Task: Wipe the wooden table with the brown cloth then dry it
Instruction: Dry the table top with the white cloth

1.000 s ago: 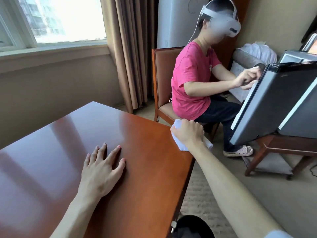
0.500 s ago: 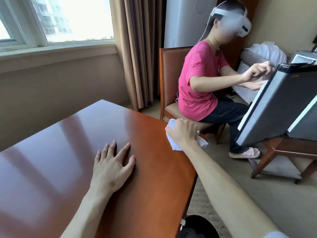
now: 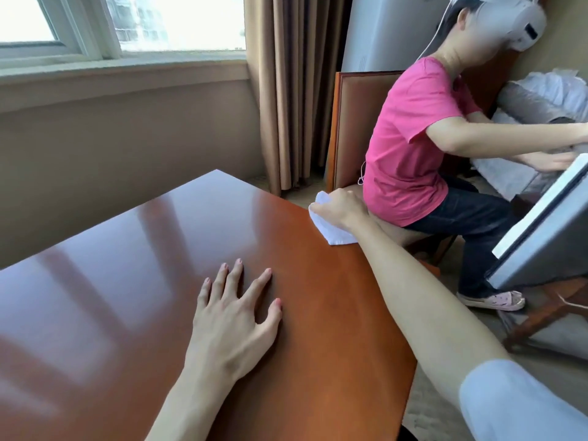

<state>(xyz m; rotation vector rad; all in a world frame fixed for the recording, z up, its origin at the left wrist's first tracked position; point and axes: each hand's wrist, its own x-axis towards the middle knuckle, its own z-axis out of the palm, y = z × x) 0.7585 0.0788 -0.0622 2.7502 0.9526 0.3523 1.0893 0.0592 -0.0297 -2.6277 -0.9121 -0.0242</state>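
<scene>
Cloth: a white cloth point(image 3: 331, 232), not brown, lies bunched at the far right edge of the table, near the far corner, partly overhanging it; judged to be the drying cloth.
Handling of cloth: judged light, soft and limp; it should fold and drag under pressure, so it is best held by a gathered bunch under the palm, pressed flat to the wood.
Right hand: the right hand point(image 3: 342, 210) rests on top of the cloth with its fingers point(image 3: 318, 207) curled down into the fabric, gripping it against the table.
Left hand: the left hand point(image 3: 237, 308) lies palm-down near the middle of the table, fingers straight and spread, holding nothing; judged to brace the body.
Table: the wooden table point(image 3: 111, 265) is rigid, reddish-brown and lacquered; its glossy top mirrors the window, so it is judged smooth and slippery.
Edges: straight, with a sharp far corner.
Surroundings: a seated person point(image 3: 410, 148) in a pink shirt occupies a padded wooden chair point(image 3: 353, 128) just beyond the right edge.
</scene>
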